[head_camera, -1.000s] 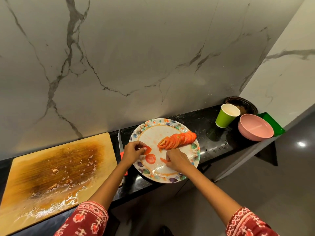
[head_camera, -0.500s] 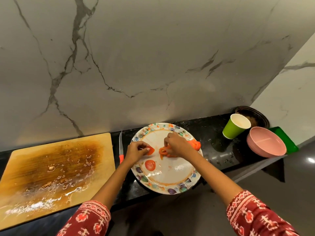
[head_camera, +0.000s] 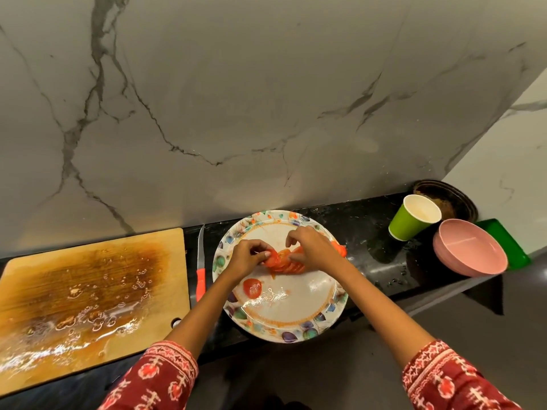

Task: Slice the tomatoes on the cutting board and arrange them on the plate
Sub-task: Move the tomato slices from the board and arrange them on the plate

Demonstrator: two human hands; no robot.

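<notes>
Both hands on the plate [head_camera: 296,328]: left hand [head_camera: 247,257] & right hand [head_camera: 313,250] pinching the tomato slices [head_camera: 282,263] row mid-plate; wet slices could slip, fan collapses if squeezed

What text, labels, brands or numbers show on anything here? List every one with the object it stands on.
None can be read.
plate: painted leaves and dots only, no lettering.
green cup: plain.
pink bowl: plain.
knife: no mark visible on handle or blade.
cutting board: wet wood, no print.
</notes>
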